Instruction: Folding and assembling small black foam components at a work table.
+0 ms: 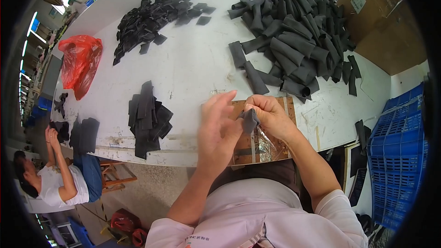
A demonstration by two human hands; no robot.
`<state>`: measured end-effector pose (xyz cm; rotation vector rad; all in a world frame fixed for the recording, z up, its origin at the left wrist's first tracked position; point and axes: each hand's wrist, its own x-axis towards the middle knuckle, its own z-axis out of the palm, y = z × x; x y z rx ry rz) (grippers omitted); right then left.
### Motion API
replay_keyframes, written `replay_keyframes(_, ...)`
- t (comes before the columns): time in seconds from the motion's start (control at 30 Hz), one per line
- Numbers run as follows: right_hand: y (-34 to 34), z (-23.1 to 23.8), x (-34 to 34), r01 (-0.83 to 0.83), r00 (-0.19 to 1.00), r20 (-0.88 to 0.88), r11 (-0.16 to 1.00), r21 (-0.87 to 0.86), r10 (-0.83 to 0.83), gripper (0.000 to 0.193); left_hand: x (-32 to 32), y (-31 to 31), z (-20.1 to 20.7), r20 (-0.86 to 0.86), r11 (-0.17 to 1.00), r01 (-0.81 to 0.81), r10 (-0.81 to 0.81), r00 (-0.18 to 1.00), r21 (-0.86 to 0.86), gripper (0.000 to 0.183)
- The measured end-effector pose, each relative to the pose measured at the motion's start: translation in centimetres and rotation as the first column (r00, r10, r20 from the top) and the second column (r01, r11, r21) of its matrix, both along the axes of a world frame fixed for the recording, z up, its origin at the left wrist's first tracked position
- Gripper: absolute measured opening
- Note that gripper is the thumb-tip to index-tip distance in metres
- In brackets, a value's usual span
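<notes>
Over the brown board (243,150) at the tabletop's (193,76) near edge, the dark grey fabric piece (250,122) sits between both hands. The right hand (272,115), nearer at two o'clock from it, has its grip pinched on the upper end; the left hand (218,126), at nine o'clock, looks released, fingers spread and motion-blurred, though I can't tell whether its thumb touches. The piece's long axis seems to run from eleven toward five o'clock; it looks matt, soft and bunched.

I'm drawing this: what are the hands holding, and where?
The right hand pinches grey cloth by its top end; left hand: too blurred to tell.
</notes>
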<state>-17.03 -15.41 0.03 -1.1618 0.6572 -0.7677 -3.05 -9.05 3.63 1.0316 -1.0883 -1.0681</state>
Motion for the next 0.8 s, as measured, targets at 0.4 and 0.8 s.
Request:
replay_keyframes(0.4,1.4,4.4,-0.8,-0.283,0.755,-0.45,0.382,-0.88,-0.477,0.028,0.5,0.3,-2.1,-0.327,0.998,-0.027,0.008,0.945,-0.055,0.011)
replay_keyframes(0.8,1.4,-0.3,-1.2,-0.013,0.939,-0.246,0.692,-0.722,-0.239,0.016,-0.9,-2.7,1.7,0.354,0.96,0.272,-0.233,0.906,-0.064,0.014)
